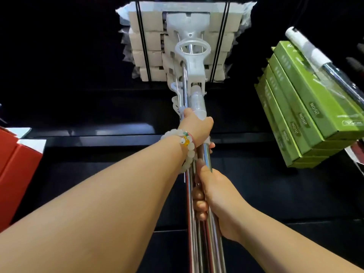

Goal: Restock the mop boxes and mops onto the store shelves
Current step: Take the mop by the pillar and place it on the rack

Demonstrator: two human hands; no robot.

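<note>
Both hands, left hand (pixel 197 128) above right hand (pixel 214 196), fingers wrapped round stiff, slick steel mops (pixel 199 184) raised toward dark shelves (pixel 98 138); probably head-heavy, best gripped near the sponge heads (pixel 183 42).

Light falls from above and in front: arms and both hands evenly lit, no hard shadows on skin. Background beyond the left hand (pixel 197 129) nearly black, detail lost. Pale sponge mop heads (pixel 183 36) above that hand slightly overexposed. Streaky glare on the steel poles (pixel 206 160) between the left hand and right hand (pixel 218 196). Green boxes (pixel 307 107) to the right lean and stretch, wide-angle distortion; soft blur at frame edges.
</note>
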